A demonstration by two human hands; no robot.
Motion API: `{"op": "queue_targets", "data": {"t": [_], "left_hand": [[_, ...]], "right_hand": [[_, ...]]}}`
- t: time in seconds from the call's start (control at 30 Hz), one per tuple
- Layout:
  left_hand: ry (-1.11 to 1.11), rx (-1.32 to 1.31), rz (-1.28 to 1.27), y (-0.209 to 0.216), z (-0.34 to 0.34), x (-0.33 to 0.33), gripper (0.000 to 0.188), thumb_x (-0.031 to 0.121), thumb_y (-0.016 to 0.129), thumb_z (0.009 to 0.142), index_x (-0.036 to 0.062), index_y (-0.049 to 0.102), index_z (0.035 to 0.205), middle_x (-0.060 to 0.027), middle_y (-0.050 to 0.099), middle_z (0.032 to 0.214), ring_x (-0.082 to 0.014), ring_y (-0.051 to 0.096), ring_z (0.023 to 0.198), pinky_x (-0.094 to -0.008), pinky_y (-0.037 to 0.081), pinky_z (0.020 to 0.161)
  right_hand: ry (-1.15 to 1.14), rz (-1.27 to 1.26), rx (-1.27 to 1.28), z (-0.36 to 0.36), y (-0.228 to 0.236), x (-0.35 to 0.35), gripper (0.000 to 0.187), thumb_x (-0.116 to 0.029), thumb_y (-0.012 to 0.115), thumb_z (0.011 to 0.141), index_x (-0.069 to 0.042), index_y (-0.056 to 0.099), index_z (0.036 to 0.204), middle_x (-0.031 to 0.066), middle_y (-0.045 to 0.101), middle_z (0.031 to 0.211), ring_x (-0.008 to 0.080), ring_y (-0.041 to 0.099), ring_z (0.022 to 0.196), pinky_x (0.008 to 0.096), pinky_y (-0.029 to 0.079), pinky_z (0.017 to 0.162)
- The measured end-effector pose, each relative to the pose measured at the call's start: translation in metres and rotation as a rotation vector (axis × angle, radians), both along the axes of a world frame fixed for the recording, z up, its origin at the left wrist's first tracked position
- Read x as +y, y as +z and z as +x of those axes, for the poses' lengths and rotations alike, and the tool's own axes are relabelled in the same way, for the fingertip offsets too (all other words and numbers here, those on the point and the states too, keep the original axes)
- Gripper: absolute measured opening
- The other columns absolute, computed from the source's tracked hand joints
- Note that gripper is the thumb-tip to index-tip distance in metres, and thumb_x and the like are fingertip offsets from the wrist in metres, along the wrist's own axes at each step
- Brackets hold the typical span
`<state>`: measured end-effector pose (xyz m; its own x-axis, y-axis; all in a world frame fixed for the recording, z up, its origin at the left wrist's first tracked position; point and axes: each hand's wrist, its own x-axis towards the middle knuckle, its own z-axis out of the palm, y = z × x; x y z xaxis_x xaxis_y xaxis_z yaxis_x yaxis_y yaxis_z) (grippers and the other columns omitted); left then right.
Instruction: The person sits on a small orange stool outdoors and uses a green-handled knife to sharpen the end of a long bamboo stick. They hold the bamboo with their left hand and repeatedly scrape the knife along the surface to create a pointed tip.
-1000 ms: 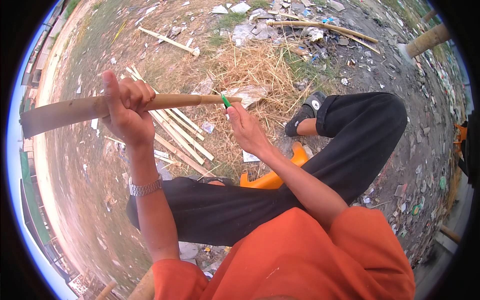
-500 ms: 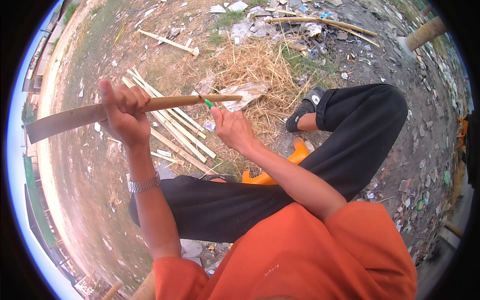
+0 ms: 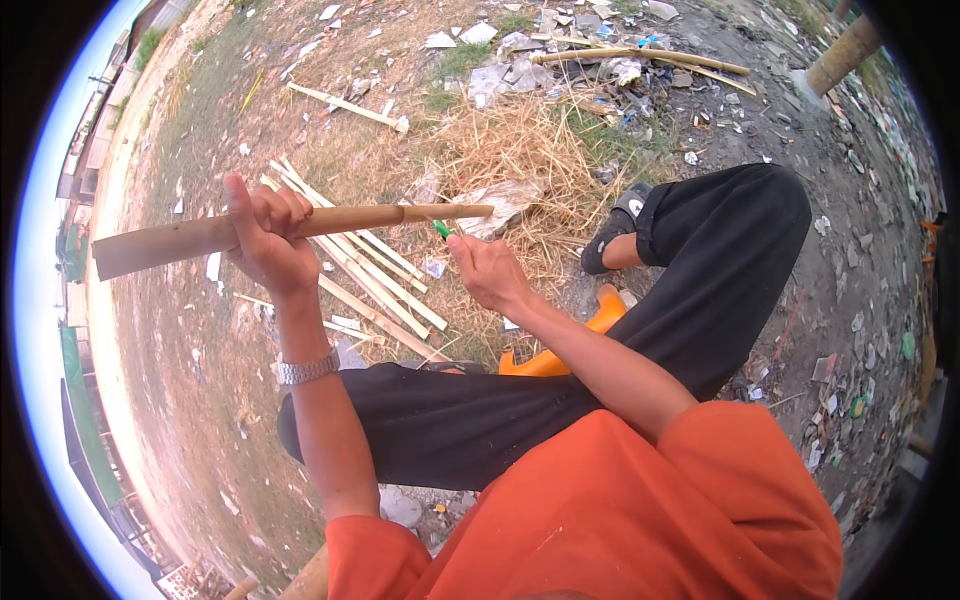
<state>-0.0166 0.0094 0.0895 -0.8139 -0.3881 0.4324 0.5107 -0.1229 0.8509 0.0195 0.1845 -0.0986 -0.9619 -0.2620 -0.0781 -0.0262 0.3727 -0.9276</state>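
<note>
My left hand (image 3: 272,235) is closed around a long piece of bamboo (image 3: 165,245), its thumb pointing up. The bamboo lies nearly level across my front, wide and flat at the left end and narrower at the right. My right hand (image 3: 490,272) is closed on a small green-handled knife (image 3: 441,229). The thin blade meets the near edge of the bamboo around a joint; whether it bites in cannot be made out. Beneath the bamboo, several pale split bamboo strips (image 3: 375,285) lie on the ground.
Dry straw (image 3: 520,140) and a crumpled plastic sheet (image 3: 497,203) lie ahead of me. An orange plastic object (image 3: 545,362) sits between my legs. Longer bamboo poles (image 3: 640,54) rest among rubble at the far side. A thick post (image 3: 845,55) stands at the far right.
The whole view has shifted a little. The bamboo lies slightly more level, and the knife has slid a short way to the right along it. Both hands keep their hold.
</note>
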Motion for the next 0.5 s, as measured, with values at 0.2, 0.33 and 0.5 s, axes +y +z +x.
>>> {"op": "queue_targets", "data": {"t": [0.2,0.33,0.5], "left_hand": [[-0.028,-0.032,-0.003,0.001,-0.002,0.001,0.052,0.032,0.05,0.098,0.0169,0.023,0.056,0.0036,0.021,0.049,-0.0093,0.021,0.045,-0.0284,0.027,0.049],[-0.074,-0.031,-0.027,0.0,-0.002,0.0,0.052,0.033,0.049,0.098,0.0161,0.022,0.057,0.0033,0.02,0.051,-0.0097,0.02,0.046,-0.0287,0.026,0.051],[-0.088,-0.029,-0.028,-0.001,-0.006,-0.004,0.051,0.033,0.046,0.099,0.016,0.022,0.058,0.0031,0.018,0.052,-0.0098,0.02,0.046,-0.0288,0.026,0.052]], "right_hand": [[-0.074,0.076,-0.14,-0.019,-0.008,-0.006,0.063,-0.043,0.03,0.099,0.002,0.061,0.068,0.024,0.059,0.061,0.0387,0.059,0.056,0.0508,0.047,0.063],[-0.073,0.333,-0.212,-0.032,-0.044,0.008,0.066,-0.044,0.029,0.098,0.005,0.066,0.072,0.0274,0.061,0.067,0.04,0.063,0.07,0.0506,0.048,0.071],[-0.05,0.349,-0.371,-0.038,-0.065,0.015,0.066,-0.045,0.029,0.098,0.006,0.066,0.077,0.0268,0.063,0.073,0.0419,0.064,0.072,0.0499,0.049,0.073]]}}
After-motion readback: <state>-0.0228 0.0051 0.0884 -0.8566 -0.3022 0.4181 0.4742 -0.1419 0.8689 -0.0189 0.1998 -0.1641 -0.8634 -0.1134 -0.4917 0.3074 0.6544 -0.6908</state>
